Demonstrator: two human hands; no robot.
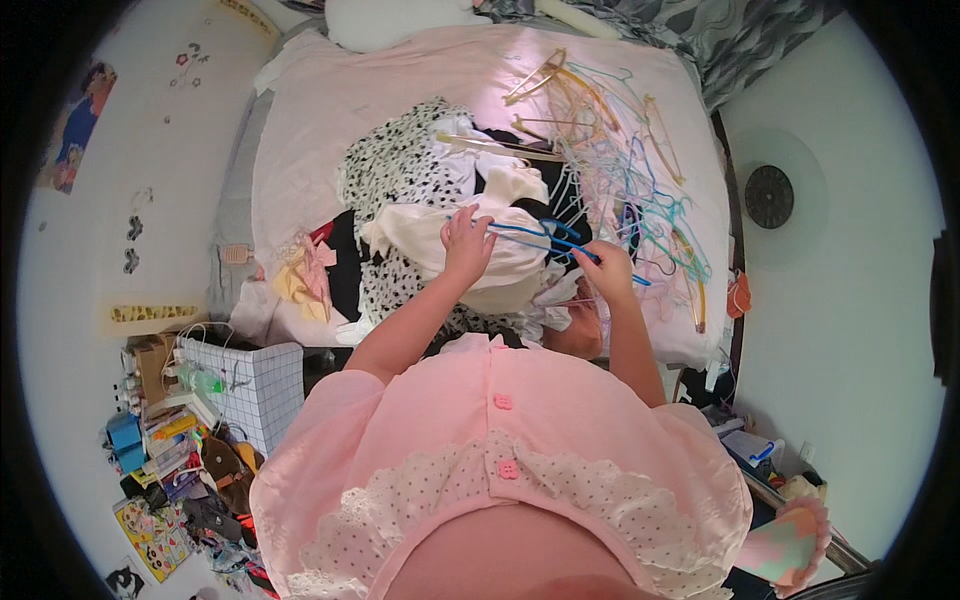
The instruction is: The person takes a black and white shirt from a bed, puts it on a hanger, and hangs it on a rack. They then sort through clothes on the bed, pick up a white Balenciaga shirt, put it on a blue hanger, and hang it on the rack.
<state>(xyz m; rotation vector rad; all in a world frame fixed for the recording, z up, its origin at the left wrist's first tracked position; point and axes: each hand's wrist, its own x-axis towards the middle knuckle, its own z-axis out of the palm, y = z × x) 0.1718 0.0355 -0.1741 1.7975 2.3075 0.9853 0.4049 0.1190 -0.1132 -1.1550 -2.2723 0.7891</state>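
Two bare hands, above the near half of a pink-sheeted bed [310, 110]. Left hand [467, 245]: fingers bent over a cream garment [415, 238] at one end of a blue hanger [547, 237]; whether they pinch cloth, hanger or both, cannot tell. Right hand [606, 268]: thumb and fingers closed narrowly on the hanger's other side. Hanger: slim, smooth, apparently plastic, lying across the cream garment toward the bed's right edge; the two-sided hold probably steadies it against limp cloth. Beneath and beyond: a black-and-white spotted garment [388, 150], soft and rumpled. Toward the right edge: a tangled heap of hangers [635, 185], thin and pastel, perhaps kept apart from the clothes for easy reach. Near left corner: a pale yellow garment [303, 285], crumpled. Far edge: a plump white pillow [390, 22]
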